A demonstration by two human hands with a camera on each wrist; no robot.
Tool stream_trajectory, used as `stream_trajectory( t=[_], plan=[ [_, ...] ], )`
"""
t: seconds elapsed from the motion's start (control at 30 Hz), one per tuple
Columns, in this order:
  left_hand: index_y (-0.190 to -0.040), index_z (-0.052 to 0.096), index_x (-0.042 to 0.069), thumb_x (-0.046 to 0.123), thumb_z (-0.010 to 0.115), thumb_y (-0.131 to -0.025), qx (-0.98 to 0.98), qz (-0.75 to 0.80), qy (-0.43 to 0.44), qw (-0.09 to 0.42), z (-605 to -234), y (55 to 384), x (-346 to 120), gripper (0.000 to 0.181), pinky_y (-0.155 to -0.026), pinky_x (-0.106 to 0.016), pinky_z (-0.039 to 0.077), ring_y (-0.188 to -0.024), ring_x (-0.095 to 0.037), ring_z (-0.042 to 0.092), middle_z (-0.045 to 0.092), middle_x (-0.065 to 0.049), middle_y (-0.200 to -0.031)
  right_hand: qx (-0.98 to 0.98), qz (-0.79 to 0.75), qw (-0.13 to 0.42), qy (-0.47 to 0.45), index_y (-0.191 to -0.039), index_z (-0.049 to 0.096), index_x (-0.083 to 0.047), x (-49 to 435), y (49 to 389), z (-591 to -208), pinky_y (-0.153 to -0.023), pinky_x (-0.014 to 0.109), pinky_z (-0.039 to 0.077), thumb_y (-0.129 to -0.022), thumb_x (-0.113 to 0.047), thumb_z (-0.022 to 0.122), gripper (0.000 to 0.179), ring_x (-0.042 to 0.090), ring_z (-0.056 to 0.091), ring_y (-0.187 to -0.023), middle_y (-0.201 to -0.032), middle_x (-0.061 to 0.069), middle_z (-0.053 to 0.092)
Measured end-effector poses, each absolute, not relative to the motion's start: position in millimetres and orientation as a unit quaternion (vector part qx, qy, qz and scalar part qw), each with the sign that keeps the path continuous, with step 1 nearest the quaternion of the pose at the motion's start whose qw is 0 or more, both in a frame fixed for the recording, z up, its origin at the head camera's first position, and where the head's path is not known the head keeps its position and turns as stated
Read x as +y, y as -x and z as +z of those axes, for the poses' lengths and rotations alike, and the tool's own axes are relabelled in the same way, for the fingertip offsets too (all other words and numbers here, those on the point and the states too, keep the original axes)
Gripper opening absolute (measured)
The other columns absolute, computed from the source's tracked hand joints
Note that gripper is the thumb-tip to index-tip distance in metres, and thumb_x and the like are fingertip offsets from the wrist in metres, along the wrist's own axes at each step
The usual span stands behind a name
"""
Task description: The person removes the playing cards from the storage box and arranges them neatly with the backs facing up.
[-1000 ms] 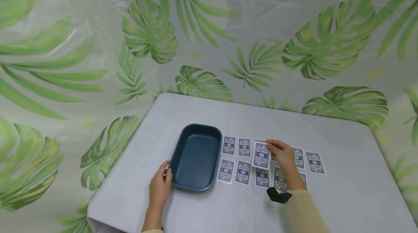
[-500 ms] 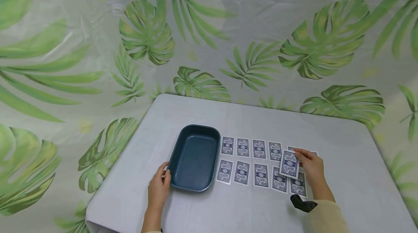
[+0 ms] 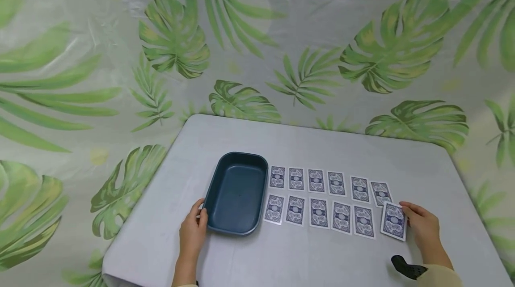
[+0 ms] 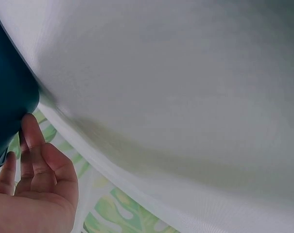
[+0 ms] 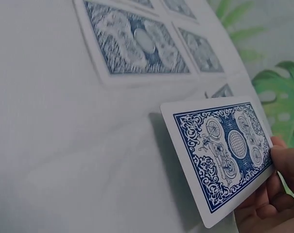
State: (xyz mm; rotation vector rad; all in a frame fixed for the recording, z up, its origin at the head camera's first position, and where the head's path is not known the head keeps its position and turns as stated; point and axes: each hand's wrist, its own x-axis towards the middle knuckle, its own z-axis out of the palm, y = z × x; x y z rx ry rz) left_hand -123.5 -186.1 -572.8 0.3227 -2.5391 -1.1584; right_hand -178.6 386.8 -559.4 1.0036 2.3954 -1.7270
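Note:
My right hand (image 3: 424, 229) pinches a blue-and-white playing card (image 3: 393, 221) by its right edge, back side up, at the right end of the front row. In the right wrist view the card (image 5: 224, 155) is tilted, with a shadow on the cloth beneath it and the thumb on its edge. My left hand (image 3: 192, 229) holds the left rim of a dark blue rectangular tray (image 3: 263, 193). Its fingers reach the tray's corner (image 4: 15, 87) in the left wrist view. Several more cards (image 3: 315, 181) lie face down in two rows to the right of the tray.
A white cloth covers the table (image 3: 301, 260). Behind it hangs a leaf-patterned sheet (image 3: 241, 32). The front row's nearest card (image 3: 364, 222) lies just left of the held one, and a slightly turned card (image 3: 381, 194) ends the back row.
My right hand has carried the playing card rightward from over the middle of the rows to the front row's right end, and lower. The left hand stays at the tray's rim.

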Motion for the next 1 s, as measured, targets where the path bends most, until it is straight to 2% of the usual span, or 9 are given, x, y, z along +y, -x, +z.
stream_trajectory(
  t=[0.07, 0.2, 0.27, 0.33, 0.43, 0.63, 0.77, 1.0],
  plan=[
    [-0.132, 0.059, 0.007, 0.014, 0.051, -0.1, -0.891, -0.407, -0.111, 0.166, -571.2, 123.0, -187.3, 0.033, -0.063, -0.038, 0.05, -0.074, -0.023, 0.065, 0.068, -0.014, -0.098, 0.766, -0.555, 0.011, -0.323, -0.116, 0.067, -0.004, 390.8, 176.0, -563.0, -0.061, 0.013, 0.043, -0.1, -0.02, 0.053, 0.026, 0.001, 0.048, -0.086, -0.085, -0.022, 0.055],
    [-0.133, 0.058, 0.008, 0.015, 0.05, -0.101, -0.892, -0.406, -0.119, 0.16, -569.3, 122.0, -189.6, 0.034, -0.065, -0.039, 0.05, -0.076, -0.024, 0.065, 0.068, -0.015, -0.1, 0.777, -0.546, 0.004, -0.314, -0.116, 0.066, 0.003, 390.1, 172.3, -566.1, -0.058, 0.011, 0.042, -0.1, -0.016, 0.054, 0.027, -0.005, 0.047, -0.079, -0.078, -0.023, 0.054],
    [-0.133, 0.058, 0.008, 0.015, 0.051, -0.101, -0.892, -0.404, -0.124, 0.158, -569.6, 121.8, -190.5, 0.034, -0.066, -0.04, 0.05, -0.076, -0.025, 0.066, 0.068, -0.015, -0.1, 0.789, -0.532, 0.004, -0.308, -0.124, 0.059, 0.008, 386.7, 171.5, -566.2, -0.057, 0.012, 0.042, -0.1, -0.016, 0.053, 0.034, -0.002, 0.048, -0.082, -0.084, -0.016, 0.058],
    [-0.132, 0.058, 0.009, 0.015, 0.051, -0.1, -0.892, -0.403, -0.127, 0.159, -569.9, 121.9, -191.1, 0.033, -0.066, -0.04, 0.05, -0.076, -0.025, 0.066, 0.069, -0.015, -0.1, 0.8, -0.515, 0.002, -0.307, -0.127, 0.057, 0.008, 382.2, 171.1, -566.9, -0.057, 0.013, 0.04, -0.101, -0.018, 0.051, 0.037, 0.004, 0.049, -0.088, -0.094, -0.003, 0.063],
    [-0.132, 0.059, 0.008, 0.014, 0.052, -0.1, -0.892, -0.402, -0.126, 0.165, -569.5, 122.1, -191.4, 0.033, -0.065, -0.04, 0.049, -0.075, -0.024, 0.066, 0.069, -0.016, -0.098, 0.814, -0.492, -0.007, -0.307, -0.128, 0.056, 0.007, 375.9, 170.7, -571.1, -0.058, 0.014, 0.038, -0.102, -0.02, 0.049, 0.038, 0.013, 0.049, -0.093, -0.113, 0.015, 0.061],
    [-0.131, 0.059, 0.007, 0.013, 0.052, -0.1, -0.891, -0.404, -0.122, 0.165, -568.8, 122.8, -190.1, 0.033, -0.066, -0.04, 0.05, -0.075, -0.025, 0.066, 0.069, -0.016, -0.098, 0.844, -0.441, -0.045, -0.302, -0.123, 0.061, 0.003, 367.8, 168.1, -585.1, -0.07, 0.026, 0.037, -0.102, -0.023, 0.047, 0.036, 0.023, 0.049, -0.095, -0.117, 0.02, 0.058],
    [-0.131, 0.059, 0.007, 0.013, 0.052, -0.1, -0.892, -0.403, -0.12, 0.164, -568.9, 123.5, -188.5, 0.033, -0.065, -0.04, 0.05, -0.074, -0.025, 0.065, 0.068, -0.015, -0.097, 0.863, -0.407, -0.082, -0.288, -0.121, 0.062, 0.002, 362.3, 163.9, -593.9, -0.075, 0.036, 0.034, -0.102, -0.021, 0.046, 0.034, 0.03, 0.048, -0.1, -0.121, 0.024, 0.057],
    [-0.131, 0.059, 0.007, 0.014, 0.052, -0.1, -0.895, -0.4, -0.112, 0.16, -569.7, 124.6, -185.8, 0.033, -0.066, -0.043, 0.05, -0.076, -0.026, 0.066, 0.068, -0.016, -0.099, 0.874, -0.363, -0.204, -0.25, -0.104, 0.07, 0.005, 354.4, 157.7, -608.2, -0.074, 0.037, 0.034, -0.096, -0.006, 0.055, 0.02, 0.03, 0.051, -0.089, -0.106, 0.024, 0.061]
  ],
)
